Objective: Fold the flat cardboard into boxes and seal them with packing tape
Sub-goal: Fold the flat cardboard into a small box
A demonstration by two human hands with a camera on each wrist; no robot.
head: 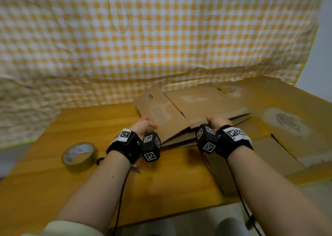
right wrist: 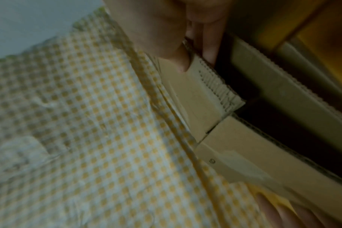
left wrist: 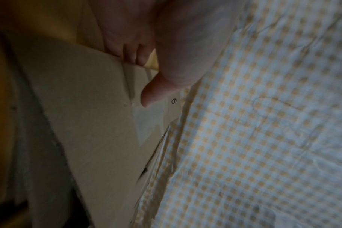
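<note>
Both hands (head: 143,125) (head: 216,121) pinch cardboard (head: 179,108) (fingers (left wrist: 135,55) underneath).

Looks like somebody's home setup, not a real packing shop. There's a wooden table (head: 100,128) with a yellow-and-white checked cloth (head: 161,34) hung up behind it as a backdrop, all wrinkly and spilling onto the tabletop. Worn, used flat cardboard (head: 280,113) is piled on the right with torn label patches, and one roll of tape (head: 80,156) sits out. Plain wall (head: 323,56) at the right edge.
</note>
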